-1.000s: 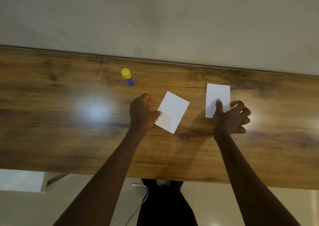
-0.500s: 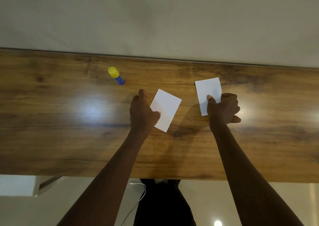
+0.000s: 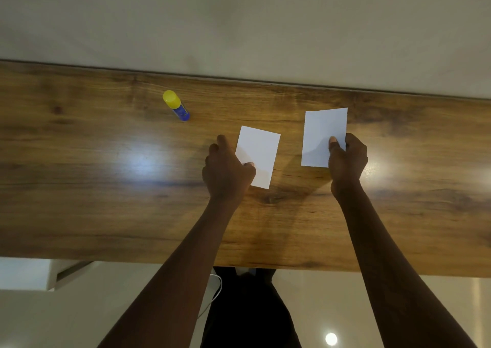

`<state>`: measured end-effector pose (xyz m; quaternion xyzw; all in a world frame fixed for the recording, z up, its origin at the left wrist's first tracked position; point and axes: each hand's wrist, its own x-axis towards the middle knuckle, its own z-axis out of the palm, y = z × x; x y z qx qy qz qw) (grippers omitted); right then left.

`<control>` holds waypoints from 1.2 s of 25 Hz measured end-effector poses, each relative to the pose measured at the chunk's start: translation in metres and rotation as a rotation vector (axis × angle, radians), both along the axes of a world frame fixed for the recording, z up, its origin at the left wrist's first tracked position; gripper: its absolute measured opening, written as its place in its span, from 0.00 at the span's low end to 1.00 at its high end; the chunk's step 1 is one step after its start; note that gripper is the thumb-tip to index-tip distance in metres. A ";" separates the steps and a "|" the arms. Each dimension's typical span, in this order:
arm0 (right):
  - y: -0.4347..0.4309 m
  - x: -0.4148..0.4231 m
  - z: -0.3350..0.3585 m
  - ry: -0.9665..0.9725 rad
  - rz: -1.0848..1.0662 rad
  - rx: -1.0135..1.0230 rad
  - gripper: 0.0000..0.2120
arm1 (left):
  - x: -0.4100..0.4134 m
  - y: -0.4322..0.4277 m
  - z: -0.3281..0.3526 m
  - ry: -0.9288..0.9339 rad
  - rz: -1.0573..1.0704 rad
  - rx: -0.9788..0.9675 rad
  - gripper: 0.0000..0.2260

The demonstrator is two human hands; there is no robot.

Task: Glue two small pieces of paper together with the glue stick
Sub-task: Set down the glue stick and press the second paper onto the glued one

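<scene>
Each hand pinches a paper, the left hand [image 3: 227, 171] on the left paper piece [image 3: 259, 154], the right hand [image 3: 346, 159] on the right paper piece [image 3: 322, 135]; glue not yet begun, so next comes reaching far-left for the capped glue stick [image 3: 176, 105].

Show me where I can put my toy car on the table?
The table has wide bare wood left of the left hand, nearer than the glue stick, and more right of the right hand. The middle is crowded: each hand pinches a paper, left paper and right paper, with a narrow gap between.

glue stick [image 3: 176, 105]: yellow cap, blue body
papers [image 3: 258, 156] [image 3: 322, 135]: plain white
table [image 3: 79, 188]: brown woodgrain
wall [image 3: 239, 23]: plain beige
</scene>
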<state>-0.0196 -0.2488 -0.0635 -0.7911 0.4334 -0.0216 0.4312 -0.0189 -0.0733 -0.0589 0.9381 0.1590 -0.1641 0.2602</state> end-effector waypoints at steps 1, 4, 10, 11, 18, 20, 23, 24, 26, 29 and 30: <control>0.001 0.000 0.001 -0.021 0.009 0.026 0.13 | -0.001 -0.003 0.000 0.000 0.011 0.000 0.25; 0.005 0.002 0.004 -0.076 0.052 0.075 0.12 | -0.002 -0.013 0.003 0.005 0.064 -0.050 0.23; 0.021 0.003 0.004 -0.114 0.171 0.095 0.13 | 0.002 -0.022 0.009 -0.034 0.135 -0.260 0.10; 0.024 0.003 0.003 -0.114 0.173 0.103 0.13 | 0.003 -0.022 0.010 -0.029 0.169 -0.311 0.08; 0.042 -0.005 -0.002 -0.110 0.179 0.134 0.12 | 0.006 -0.006 0.009 0.086 0.376 -0.510 0.08; 0.048 -0.005 -0.003 -0.101 0.183 0.131 0.13 | 0.005 -0.001 0.008 0.067 0.350 -0.492 0.08; 0.055 -0.005 -0.004 -0.082 0.182 0.121 0.13 | 0.005 0.002 0.006 0.059 0.314 -0.515 0.09; 0.058 -0.005 -0.004 -0.083 0.182 0.114 0.13 | 0.006 0.004 0.006 0.059 0.306 -0.528 0.09; 0.062 -0.006 -0.004 -0.086 0.175 0.108 0.12 | 0.006 0.005 0.006 0.058 0.296 -0.555 0.09; 0.066 -0.006 -0.004 -0.077 0.164 0.116 0.12 | 0.006 0.006 0.006 0.049 0.290 -0.561 0.10; 0.068 -0.006 -0.004 -0.072 0.162 0.118 0.12 | 0.006 0.006 0.005 0.041 0.280 -0.559 0.10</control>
